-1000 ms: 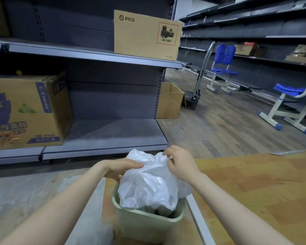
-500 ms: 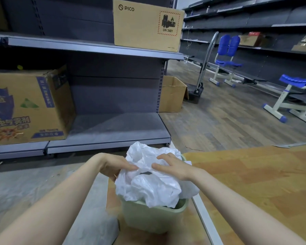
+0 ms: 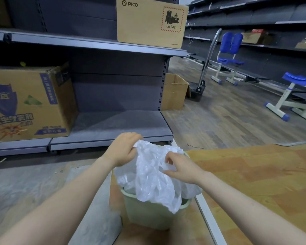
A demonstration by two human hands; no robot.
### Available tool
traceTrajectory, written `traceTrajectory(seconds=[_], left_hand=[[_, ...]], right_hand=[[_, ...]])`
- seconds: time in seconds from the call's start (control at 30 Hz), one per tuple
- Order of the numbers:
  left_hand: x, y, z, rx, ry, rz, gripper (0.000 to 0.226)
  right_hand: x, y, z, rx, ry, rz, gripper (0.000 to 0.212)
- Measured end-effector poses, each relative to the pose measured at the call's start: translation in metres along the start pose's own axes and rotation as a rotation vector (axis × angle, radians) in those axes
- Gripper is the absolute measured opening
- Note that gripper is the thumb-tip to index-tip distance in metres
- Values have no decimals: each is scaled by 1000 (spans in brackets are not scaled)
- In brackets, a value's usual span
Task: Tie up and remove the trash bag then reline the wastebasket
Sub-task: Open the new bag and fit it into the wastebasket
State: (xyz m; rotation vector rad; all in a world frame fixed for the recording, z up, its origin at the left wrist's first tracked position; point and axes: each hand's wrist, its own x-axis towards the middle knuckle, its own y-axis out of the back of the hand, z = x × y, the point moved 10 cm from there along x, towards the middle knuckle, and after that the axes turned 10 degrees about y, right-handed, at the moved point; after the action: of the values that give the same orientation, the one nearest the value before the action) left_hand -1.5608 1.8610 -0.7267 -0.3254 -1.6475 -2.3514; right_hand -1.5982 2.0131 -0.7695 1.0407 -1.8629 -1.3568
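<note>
While the pale green wastebasket (image 3: pixel 148 212) stands on the floor, the white trash bag (image 3: pixel 154 177) bulges out of its mouth and drapes over its near rim. Above the wastebasket's far left edge, the left hand (image 3: pixel 123 150) has its fingers curled tight around a gathered bag corner. Right of it, the right hand (image 3: pixel 181 168) pinches the plastic between thumb and bent fingers.
</note>
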Motion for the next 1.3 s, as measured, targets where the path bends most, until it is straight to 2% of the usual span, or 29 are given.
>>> traceTrajectory(seconds=[0.07,0.17,0.23,0.3,0.43,0.53,0.6,0.63,0.7,0.77,0.83,0.9,0.97,1.03,1.07,1.1,1.13,1.17,1.23,1.3], left_hand=[[-1,-1,30,27,-137,-19,48],[-7,-33,60,227,-206,-216,60],[-12,-51,58,368,-168,-318,36],[-9,-49,42,402,-46,-321,9],[-2,-11,-21,259,282,-55,6],[-11,4,-71,106,534,109,9],[-22,-1,-96,28,686,105,15],[-25,-5,-101,-3,722,90,13],[-25,-4,-98,-82,734,107,11],[-18,11,-74,-132,625,223,35],[-10,38,-30,-73,360,407,58],[-10,58,19,23,50,533,72],[-20,68,70,108,-242,654,65],[-39,58,123,139,-548,707,31],[-48,43,142,131,-691,641,19],[-56,25,156,124,-797,521,22],[-58,2,160,142,-818,333,28],[-53,-25,153,200,-723,89,34],[-51,-77,105,411,-385,-375,48],[-64,-96,59,538,-186,-594,59]], right_hand=[[0,-7,-6,3,16,-60,34],[-2,-19,-17,-4,58,-138,27],[-7,-27,-16,-10,47,-184,22],[-17,-30,-17,-10,44,-199,15],[-39,-18,-25,-68,95,-214,8],[-59,-13,-22,-139,75,-262,28],[-71,-15,-18,-176,76,-302,32],[-75,-17,-17,-196,84,-301,33],[-79,-14,-17,-211,106,-244,50],[-77,-1,-27,-216,177,-104,52],[-73,20,-44,-234,283,96,36],[-66,43,-55,-165,282,271,26],[-54,54,-58,-102,235,362,28],[-36,41,-54,-135,136,261,30],[-27,27,-46,-189,65,150,32],[-23,10,-33,-230,-33,6,40],[-23,-5,-20,-252,-127,-140,49],[-26,-17,-8,-263,-198,-254,54],[-29,-24,8,-290,-233,-326,45],[-30,-16,17,-295,-223,-287,23]])
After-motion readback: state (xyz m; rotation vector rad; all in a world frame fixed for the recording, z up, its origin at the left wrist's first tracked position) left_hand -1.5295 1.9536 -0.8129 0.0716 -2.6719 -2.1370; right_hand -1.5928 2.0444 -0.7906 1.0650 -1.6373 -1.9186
